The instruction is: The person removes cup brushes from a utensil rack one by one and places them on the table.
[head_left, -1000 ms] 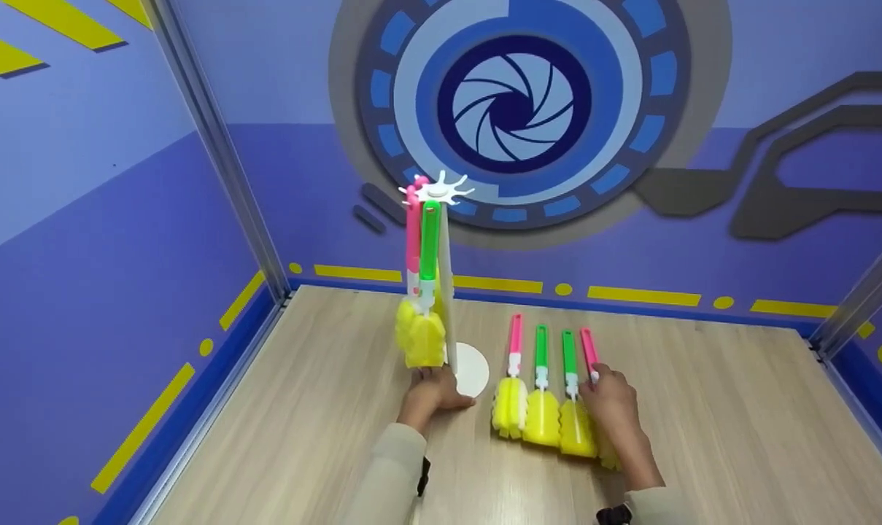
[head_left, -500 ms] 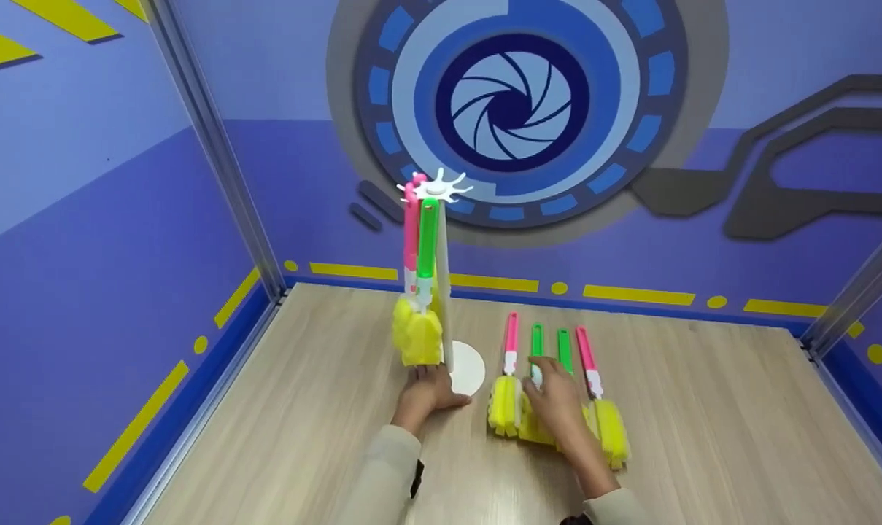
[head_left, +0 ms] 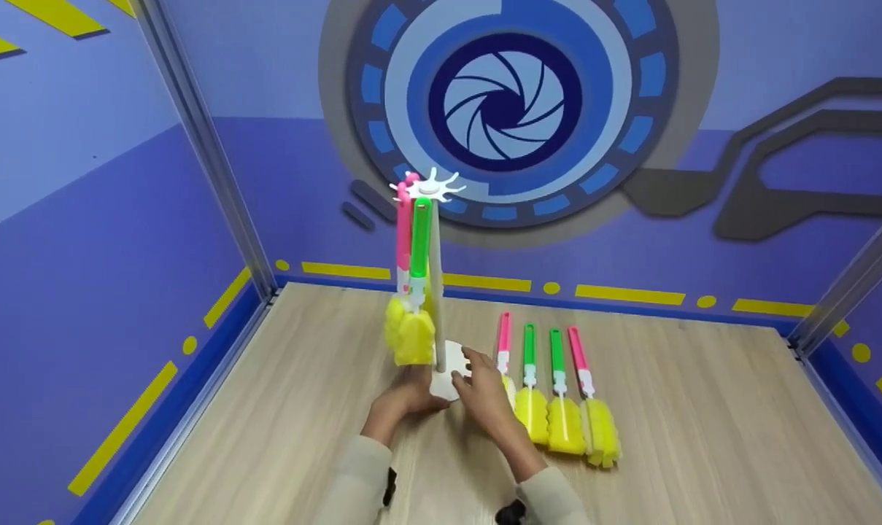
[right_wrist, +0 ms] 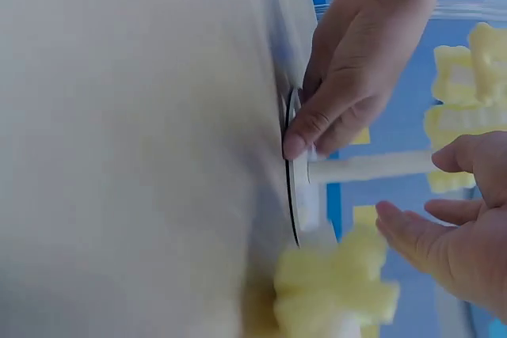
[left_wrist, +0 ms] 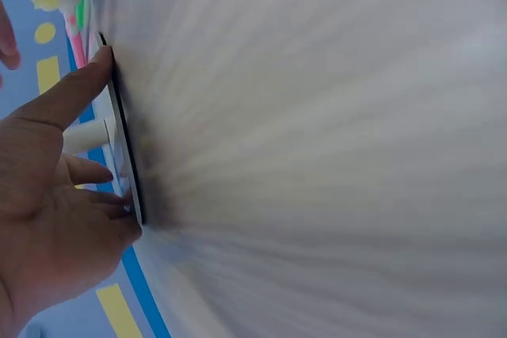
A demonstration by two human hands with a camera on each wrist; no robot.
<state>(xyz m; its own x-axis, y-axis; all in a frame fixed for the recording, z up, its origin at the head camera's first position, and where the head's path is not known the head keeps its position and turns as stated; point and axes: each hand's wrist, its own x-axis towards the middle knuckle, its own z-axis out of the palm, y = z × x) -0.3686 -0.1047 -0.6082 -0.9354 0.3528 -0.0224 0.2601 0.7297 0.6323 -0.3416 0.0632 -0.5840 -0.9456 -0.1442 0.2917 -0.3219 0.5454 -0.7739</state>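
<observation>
L hand (head_left: 404, 395) grip holds base (head_left: 444, 386) of white hook stand (head_left: 427, 189), upright on surface (head_left: 718, 423); R hand (head_left: 489, 392) grip wide, nr pole (head_left: 437, 299). Sponge brushes (head_left: 420, 240) hang; 4 more brushes (head_left: 566, 430) lie R.

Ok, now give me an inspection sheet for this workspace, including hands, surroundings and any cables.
Surface: pale wood-grain table.
Job's things: white stand, roughly upright, with hanging brushes on its top hooks; four yellow-headed brushes lying in a row to its right.
Clutter: nothing seen.
Hands: left hand grips the stand's base; right hand is close by, holding nothing.
Cables: nothing seen.
Surroundings: blue-purple printed walls, metal corner posts.
</observation>
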